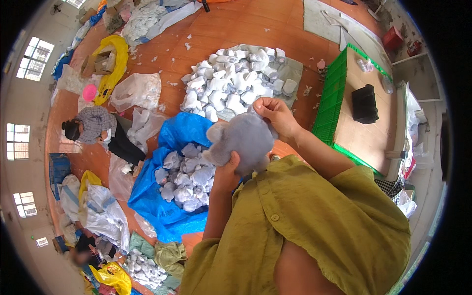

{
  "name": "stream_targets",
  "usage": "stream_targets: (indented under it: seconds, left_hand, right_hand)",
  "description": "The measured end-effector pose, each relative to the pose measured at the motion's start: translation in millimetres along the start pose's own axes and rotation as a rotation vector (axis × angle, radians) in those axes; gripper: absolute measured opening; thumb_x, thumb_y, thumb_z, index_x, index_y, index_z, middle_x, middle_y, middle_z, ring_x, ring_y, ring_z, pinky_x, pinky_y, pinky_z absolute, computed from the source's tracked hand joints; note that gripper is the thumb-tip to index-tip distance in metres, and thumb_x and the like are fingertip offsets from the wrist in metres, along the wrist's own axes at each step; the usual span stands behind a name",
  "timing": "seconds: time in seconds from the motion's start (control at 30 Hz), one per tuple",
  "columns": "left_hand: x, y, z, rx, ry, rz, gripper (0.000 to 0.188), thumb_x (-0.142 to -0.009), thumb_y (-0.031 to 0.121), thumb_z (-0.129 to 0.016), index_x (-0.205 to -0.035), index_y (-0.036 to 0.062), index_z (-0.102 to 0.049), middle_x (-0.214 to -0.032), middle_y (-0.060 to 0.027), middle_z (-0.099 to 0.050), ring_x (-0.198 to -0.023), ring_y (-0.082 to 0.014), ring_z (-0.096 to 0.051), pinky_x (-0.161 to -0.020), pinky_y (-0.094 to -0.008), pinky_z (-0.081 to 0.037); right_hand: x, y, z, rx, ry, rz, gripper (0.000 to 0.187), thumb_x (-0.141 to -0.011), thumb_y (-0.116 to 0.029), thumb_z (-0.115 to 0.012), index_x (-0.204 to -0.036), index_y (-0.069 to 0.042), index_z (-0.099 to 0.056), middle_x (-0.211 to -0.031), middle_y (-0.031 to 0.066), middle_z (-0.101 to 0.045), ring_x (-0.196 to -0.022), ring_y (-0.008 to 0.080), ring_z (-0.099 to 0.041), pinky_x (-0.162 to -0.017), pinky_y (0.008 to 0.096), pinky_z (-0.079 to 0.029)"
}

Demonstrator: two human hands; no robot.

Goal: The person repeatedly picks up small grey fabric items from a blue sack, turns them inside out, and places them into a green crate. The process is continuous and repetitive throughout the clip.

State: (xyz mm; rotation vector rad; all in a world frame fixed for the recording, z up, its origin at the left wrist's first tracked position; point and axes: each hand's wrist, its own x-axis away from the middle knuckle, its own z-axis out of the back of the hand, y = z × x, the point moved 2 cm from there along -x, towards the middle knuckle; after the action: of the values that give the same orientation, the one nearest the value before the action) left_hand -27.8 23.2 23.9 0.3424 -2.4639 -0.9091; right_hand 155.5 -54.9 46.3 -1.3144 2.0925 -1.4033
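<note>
A grey plush toy point(248, 140) is held up in front of my body, between both hands. My left hand point(228, 172) grips it from below, with the thumb lying on the plush. At the toy's upper edge, my right hand point(275, 114) pinches a bit of the grey fabric between thumb and fingers. Left of the toy, a blue plastic sheet or bag point(147, 184) lies spread around a heap of grey plush pieces point(189, 179). Beyond the toy, a large pile of white and grey plush pieces point(228, 81) rests on a pale sheet point(291, 73).
On the right stands a green-sided crate point(330, 93) with a cardboard top point(346, 140) bearing a black bag point(364, 104). One person point(98, 125) sits on the floor at left; another point(91, 250) is at lower left. White sacks point(103, 211) and a yellow bag point(115, 64) lie about.
</note>
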Motion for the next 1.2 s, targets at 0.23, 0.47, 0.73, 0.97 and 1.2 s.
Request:
stream_targets:
  seconds: [0.23,0.47,0.73,0.97,1.2]
  left_hand:
    - [-9.4,4.1,-3.0,-0.234,0.174,-0.314,0.046,-0.089,0.018,-0.058,-0.125,-0.0017,-0.040,-0.119,-0.0118,-0.051,-0.109,-0.0236,-0.050,-0.093,-0.0369,-0.040]
    - [-15.0,1.5,2.0,-0.043,0.138,-0.221,0.032,-0.090,0.018,-0.054,-0.113,-0.0031,-0.050,-0.111,-0.0107,-0.056,-0.101,-0.0185,-0.054,-0.088,-0.0326,-0.042]
    - [-26.1,-14.6,33.8,-0.205,0.295,-0.265,0.029,-0.086,0.008,-0.056,-0.112,-0.0044,-0.051,-0.103,-0.0084,-0.058,-0.096,-0.0162,-0.054,-0.086,-0.0298,-0.042]
    - [-36.2,-3.3,14.9,-0.076,0.008,-0.117,0.045,-0.088,0.022,-0.055,-0.123,-0.0035,-0.042,-0.120,-0.0121,-0.051,-0.111,-0.0245,-0.049,-0.096,-0.0383,-0.037]
    - [-37.7,0.9,-13.7,0.132,-0.184,-0.013,0.050,-0.087,0.012,-0.054,-0.130,-0.0013,-0.034,-0.130,-0.0135,-0.043,-0.122,-0.0278,-0.040,-0.104,-0.0445,-0.029]
  right_hand:
    - [1.6,19.8,-0.7,0.388,-0.005,-0.135,0.043,-0.085,-0.034,-0.064,-0.112,-0.002,-0.056,-0.094,0.0052,-0.061,-0.089,0.0145,-0.057,-0.080,0.0278,-0.047]
    - [-4.4,19.9,5.3,0.229,0.055,-0.002,0.035,-0.083,-0.025,-0.066,-0.104,0.002,-0.058,-0.089,0.0081,-0.064,-0.076,0.0153,-0.061,-0.068,0.0290,-0.052]
    - [7.4,4.8,-16.9,0.452,-0.155,0.204,0.035,-0.081,-0.016,-0.068,-0.111,-0.001,-0.058,-0.094,0.0030,-0.062,-0.088,0.0098,-0.054,-0.079,0.0272,-0.046]
    - [17.5,-4.5,-13.4,0.495,-0.106,0.217,0.036,-0.082,-0.016,-0.067,-0.112,-0.002,-0.057,-0.096,0.0050,-0.062,-0.090,0.0123,-0.056,-0.080,0.0289,-0.046]
    - [24.2,-11.9,2.3,0.375,0.013,0.262,0.037,-0.083,-0.019,-0.065,-0.115,-0.002,-0.056,-0.097,0.0073,-0.063,-0.088,0.0130,-0.057,-0.078,0.0296,-0.047]
